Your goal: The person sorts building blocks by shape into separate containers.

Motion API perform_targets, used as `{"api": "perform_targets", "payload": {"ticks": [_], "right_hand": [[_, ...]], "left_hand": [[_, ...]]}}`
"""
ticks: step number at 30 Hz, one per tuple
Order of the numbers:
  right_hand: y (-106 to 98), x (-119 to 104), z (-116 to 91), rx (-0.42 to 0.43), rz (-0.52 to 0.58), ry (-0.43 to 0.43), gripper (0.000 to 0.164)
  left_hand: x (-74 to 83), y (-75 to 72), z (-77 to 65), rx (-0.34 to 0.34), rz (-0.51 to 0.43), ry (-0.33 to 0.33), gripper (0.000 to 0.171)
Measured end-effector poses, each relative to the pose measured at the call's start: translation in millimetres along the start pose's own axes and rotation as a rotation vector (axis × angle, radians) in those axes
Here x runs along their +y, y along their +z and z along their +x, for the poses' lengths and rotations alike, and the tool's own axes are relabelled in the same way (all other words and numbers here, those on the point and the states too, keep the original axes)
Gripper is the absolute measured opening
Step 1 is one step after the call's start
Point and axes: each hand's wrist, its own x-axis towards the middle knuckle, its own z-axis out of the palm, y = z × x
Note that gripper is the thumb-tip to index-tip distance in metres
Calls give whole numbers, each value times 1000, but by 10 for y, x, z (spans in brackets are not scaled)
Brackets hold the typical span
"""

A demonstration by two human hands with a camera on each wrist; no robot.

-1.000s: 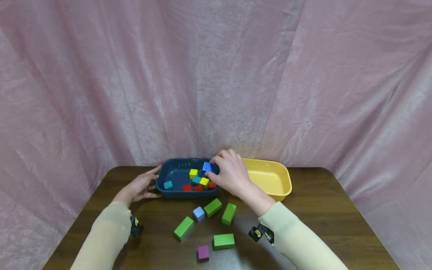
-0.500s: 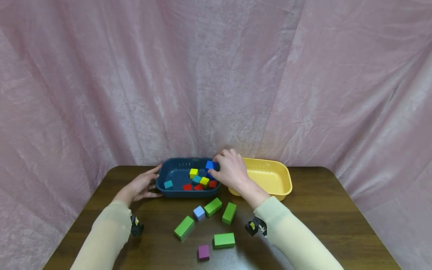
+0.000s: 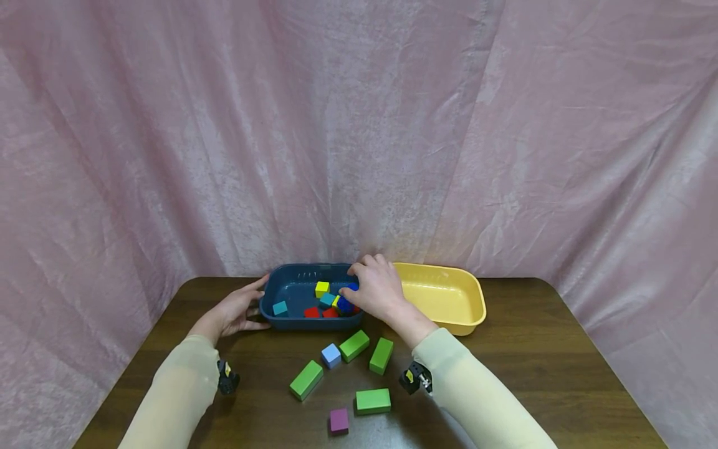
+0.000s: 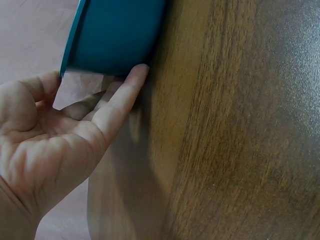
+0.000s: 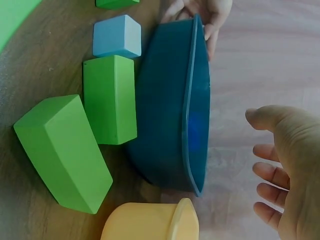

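Observation:
My left hand [image 3: 238,310] is at the left end of the dark blue basin [image 3: 308,324]; in the left wrist view its mostly straight fingers [image 4: 122,100] touch the wall and the thumb is at the rim. Over the basin's right end is my right hand [image 3: 377,287], fingers spread, with nothing between them in the right wrist view. Below its thumb a dark blue block [image 3: 345,305] overlaps a yellow block [image 3: 336,302] in the basin. Another blue block [image 3: 353,287] is partly hidden by the hand. Red blocks [image 3: 311,312], teal blocks [image 3: 280,308] and a second yellow block [image 3: 322,289] lie inside.
A yellow basin [image 3: 477,305] stands to the right of the blue one. On the wooden table [image 3: 533,374] in front lie several green blocks [image 3: 306,380], a light blue cube [image 3: 331,355] and a purple cube [image 3: 339,421]. A pink curtain [image 3: 359,125] hangs behind.
The right hand has moved slightly left and let go of the blue block, which now sits lower, near the front yellow block. The left hand has stayed at the basin's end.

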Motion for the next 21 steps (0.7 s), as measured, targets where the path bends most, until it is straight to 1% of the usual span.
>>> {"api": "perform_targets", "payload": {"ticks": [13,21], "right_hand": [[1,65,-81,12,47,7,46],[-32,66,-135,31,56,-20,45]], "left_hand": [[24,0,-7,-17,7,12,62],[10,-29,6,-11,-8,3,62]]}}
